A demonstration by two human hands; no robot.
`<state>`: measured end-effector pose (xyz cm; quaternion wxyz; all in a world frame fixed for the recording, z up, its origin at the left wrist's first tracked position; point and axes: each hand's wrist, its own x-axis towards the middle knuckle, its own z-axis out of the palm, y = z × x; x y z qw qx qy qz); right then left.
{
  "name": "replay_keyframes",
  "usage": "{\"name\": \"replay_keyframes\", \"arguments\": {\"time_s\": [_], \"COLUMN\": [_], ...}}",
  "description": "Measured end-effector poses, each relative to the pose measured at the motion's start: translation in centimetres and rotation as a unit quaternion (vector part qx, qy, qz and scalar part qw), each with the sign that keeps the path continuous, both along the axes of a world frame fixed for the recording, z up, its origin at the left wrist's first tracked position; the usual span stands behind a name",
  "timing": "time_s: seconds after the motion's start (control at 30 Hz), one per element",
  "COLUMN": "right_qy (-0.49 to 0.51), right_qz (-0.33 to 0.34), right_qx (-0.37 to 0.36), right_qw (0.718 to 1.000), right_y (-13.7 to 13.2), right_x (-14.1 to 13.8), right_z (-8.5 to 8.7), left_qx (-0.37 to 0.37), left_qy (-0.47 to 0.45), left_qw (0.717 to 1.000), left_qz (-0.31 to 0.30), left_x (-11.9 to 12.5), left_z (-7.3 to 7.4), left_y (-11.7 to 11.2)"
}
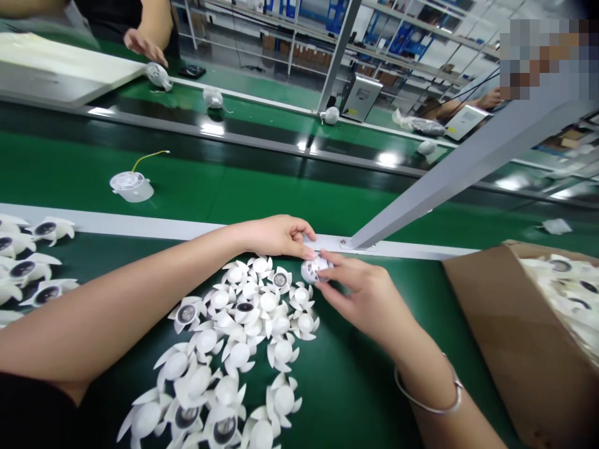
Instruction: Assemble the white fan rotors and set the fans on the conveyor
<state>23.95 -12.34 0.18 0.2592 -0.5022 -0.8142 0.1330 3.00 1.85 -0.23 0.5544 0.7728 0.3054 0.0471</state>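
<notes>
My right hand (358, 284) grips a small white round slotted housing (311, 270) between thumb and fingers, just above the green work surface. From the other side reaches my left hand (283, 236), its fingers curled and its thumb tip at the housing's upper edge. Whatever sits between those left fingers is too small to make out. Below both hands spreads a loose pile of white fan impellers (238, 354), some showing a dark ringed hub. More impellers (48, 231) lie in rows at the far left.
A cardboard box (486, 312) of white parts stands at right. A slanted metal post (421, 181) rises from the white rail. On the green conveyor belt (224, 181) sits a white housing (132, 186) with a yellow wire. A co-worker's hand (146, 47) is across the line.
</notes>
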Motion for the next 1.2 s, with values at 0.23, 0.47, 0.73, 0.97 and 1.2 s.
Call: {"name": "replay_keyframes", "arguments": {"time_s": [0.23,0.47,0.73,0.97,1.2], "right_qy": [-0.129,-0.123,-0.211,-0.327,-0.237], "right_qz": [-0.101,-0.101,-0.056,-0.056,-0.088], "right_qx": [0.135,-0.092,-0.211,-0.141,-0.186], "right_qw": [0.977,0.983,0.953,0.933,0.949], "right_y": [0.7,-1.8,-3.5,-3.8,-2.5], "right_x": [1.0,3.3,3.4,2.0,1.8], "right_z": [-0.1,2.1,1.7,1.1,1.7], "left_qx": [0.039,0.051,0.044,0.078,0.151], "left_qy": [0.107,0.128,0.112,0.094,0.066], "left_qw": [0.985,0.986,0.991,0.991,0.984], "left_qz": [-0.131,-0.092,-0.061,-0.064,-0.070], "left_x": [-2.3,-1.4,-1.2,-1.0,-0.6], "left_z": [2.0,1.4,0.6,0.6,1.2], "left_y": [1.1,0.8,0.8,0.3,-0.8]}}
